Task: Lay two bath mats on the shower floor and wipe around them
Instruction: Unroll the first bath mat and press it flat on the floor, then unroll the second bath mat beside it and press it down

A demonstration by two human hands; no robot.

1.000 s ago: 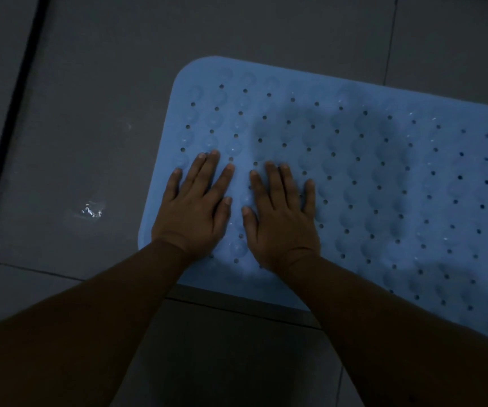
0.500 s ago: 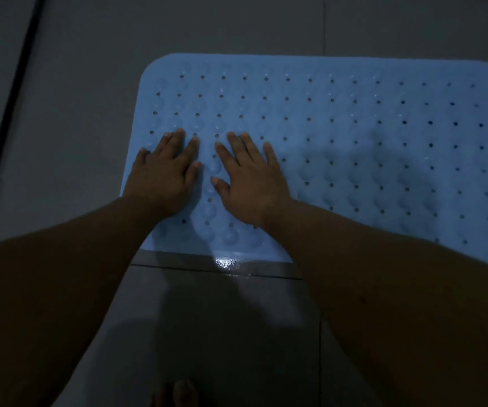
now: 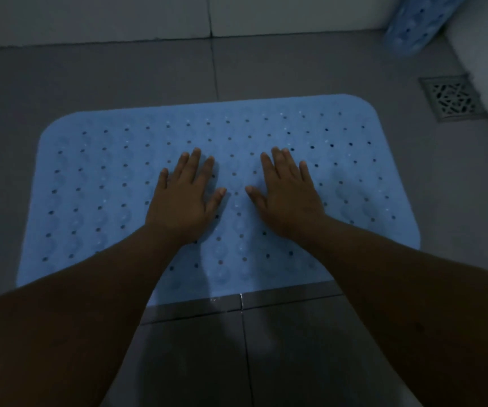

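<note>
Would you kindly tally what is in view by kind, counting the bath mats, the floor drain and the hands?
Bath mats: 2, a flat blue mat on the floor and a rolled blue mat at the far right corner
Floor drains: 1, the metal drain grate
Hands: 2, left hand and right hand, both flat on the flat mat
Total: 5

Both bare forearms reach forward and converge. The left hand and right hand lie palm-down, side by side but apart, fingers straight and slightly spread.
</note>
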